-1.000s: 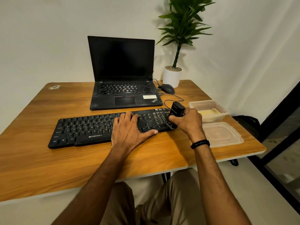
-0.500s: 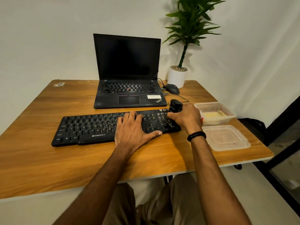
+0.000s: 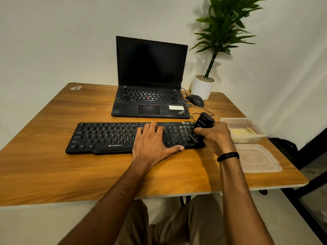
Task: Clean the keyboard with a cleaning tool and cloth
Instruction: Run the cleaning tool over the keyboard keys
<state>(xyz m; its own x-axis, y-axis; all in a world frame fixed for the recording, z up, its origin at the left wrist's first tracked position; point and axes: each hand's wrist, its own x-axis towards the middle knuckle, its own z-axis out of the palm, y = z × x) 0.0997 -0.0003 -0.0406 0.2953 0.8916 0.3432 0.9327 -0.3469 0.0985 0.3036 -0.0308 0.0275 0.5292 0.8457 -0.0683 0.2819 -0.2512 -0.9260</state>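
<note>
A black Zebronics keyboard (image 3: pixel 106 137) lies across the wooden table (image 3: pixel 53 174) in front of me. My left hand (image 3: pixel 152 140) rests flat on its middle keys, fingers spread, thumb at the front edge. My right hand (image 3: pixel 215 136) grips a small black cleaning tool (image 3: pixel 203 122), tilted, with its lower end down on the number pad at the keyboard's right end. A yellowish cloth (image 3: pixel 243 132) lies inside a clear plastic box.
An open black laptop (image 3: pixel 150 96) stands behind the keyboard, with a wired mouse (image 3: pixel 195 100) and a potted plant (image 3: pixel 203 87) to its right. The clear box (image 3: pixel 235 121) and its lid (image 3: pixel 256 158) sit near the table's right edge.
The view has shifted so the table sits further right in frame. My right hand has kept the tool on the number pad with small moves. My left hand stays on the keys.
</note>
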